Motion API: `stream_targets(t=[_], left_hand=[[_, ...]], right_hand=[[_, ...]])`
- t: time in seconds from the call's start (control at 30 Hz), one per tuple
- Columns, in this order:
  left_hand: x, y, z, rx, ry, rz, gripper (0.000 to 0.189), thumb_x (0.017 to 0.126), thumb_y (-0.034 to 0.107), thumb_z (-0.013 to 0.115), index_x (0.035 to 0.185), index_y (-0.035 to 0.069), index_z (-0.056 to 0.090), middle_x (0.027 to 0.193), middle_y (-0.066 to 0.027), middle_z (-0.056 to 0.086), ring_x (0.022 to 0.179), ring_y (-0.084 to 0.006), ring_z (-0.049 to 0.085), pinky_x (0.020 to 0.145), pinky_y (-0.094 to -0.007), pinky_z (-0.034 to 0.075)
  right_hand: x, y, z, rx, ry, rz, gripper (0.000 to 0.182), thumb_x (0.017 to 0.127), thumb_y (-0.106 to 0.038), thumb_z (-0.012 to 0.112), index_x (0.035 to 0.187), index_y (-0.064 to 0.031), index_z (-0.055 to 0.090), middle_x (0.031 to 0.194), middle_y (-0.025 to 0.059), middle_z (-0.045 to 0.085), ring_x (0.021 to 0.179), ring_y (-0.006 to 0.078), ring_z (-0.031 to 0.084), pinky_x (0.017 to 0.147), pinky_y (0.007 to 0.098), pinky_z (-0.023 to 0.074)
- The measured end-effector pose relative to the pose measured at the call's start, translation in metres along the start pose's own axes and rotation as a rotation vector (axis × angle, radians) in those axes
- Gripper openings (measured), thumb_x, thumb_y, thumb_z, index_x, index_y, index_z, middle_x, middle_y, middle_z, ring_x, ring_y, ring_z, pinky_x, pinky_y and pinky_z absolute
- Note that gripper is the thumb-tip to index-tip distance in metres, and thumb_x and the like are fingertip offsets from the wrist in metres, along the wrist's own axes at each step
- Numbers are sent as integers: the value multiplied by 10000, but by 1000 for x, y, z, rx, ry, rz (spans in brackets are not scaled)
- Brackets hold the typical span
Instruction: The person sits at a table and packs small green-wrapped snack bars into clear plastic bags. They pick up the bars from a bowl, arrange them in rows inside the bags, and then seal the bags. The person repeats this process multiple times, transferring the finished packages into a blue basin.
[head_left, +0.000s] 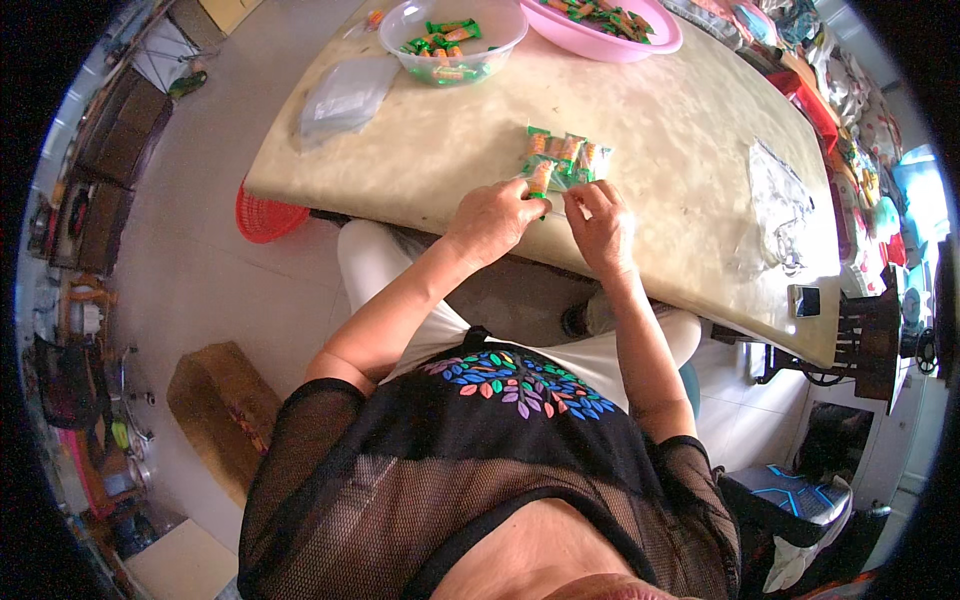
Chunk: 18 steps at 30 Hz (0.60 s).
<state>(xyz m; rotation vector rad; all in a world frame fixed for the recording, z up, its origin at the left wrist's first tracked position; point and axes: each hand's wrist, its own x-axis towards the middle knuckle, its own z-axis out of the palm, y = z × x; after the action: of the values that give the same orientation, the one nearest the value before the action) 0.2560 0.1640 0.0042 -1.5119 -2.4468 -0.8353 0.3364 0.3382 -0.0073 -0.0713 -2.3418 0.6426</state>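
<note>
On the tabletop (660, 142), near its front edge, lies a small clear plastic bag (561, 180) with several green-and-orange wrapped snack packets (571, 150) in or on it. My left hand (487, 221) grips one such packet (541, 180) by its lower end, over the bag's left side. My right hand (606, 229) pinches the bag's near right edge between thumb and fingers. Whether the gripped packet is inside the bag or above it, I cannot tell. Fingers partly hide the bag's mouth.
Toward the far side stand a clear plastic bowl (510, 37) and a pink basin (600, 52), both holding similar packets. A stack of clear bags (345, 97) lies left. Crumpled clear plastic (780, 202) and a phone (805, 301) are at right. A red basket (266, 216) sits below the left edge.
</note>
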Motion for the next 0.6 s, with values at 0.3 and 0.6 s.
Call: stream_targets(t=[0.3, 0.6], left_hand=[[17, -14, 23, 141, 128, -26, 333, 764, 124, 697, 1080, 119, 592, 847, -63, 599, 750, -273, 629, 602, -411, 513], [42, -20, 26, 258, 282, 84, 289, 701, 125, 725, 968, 127, 615, 916, -43, 562, 834, -249, 580, 725, -400, 452]], right_hand=[[-6, 0, 5, -70, 3, -98, 93, 762, -119, 707, 768, -116, 614, 756, 65, 587, 707, 281, 594, 613, 394, 491], [-7, -1, 5, -98, -24, -163, 94, 754, -133, 703, 745, -119, 610, 739, 39, 578, 703, 259, 582, 658, 395, 468]])
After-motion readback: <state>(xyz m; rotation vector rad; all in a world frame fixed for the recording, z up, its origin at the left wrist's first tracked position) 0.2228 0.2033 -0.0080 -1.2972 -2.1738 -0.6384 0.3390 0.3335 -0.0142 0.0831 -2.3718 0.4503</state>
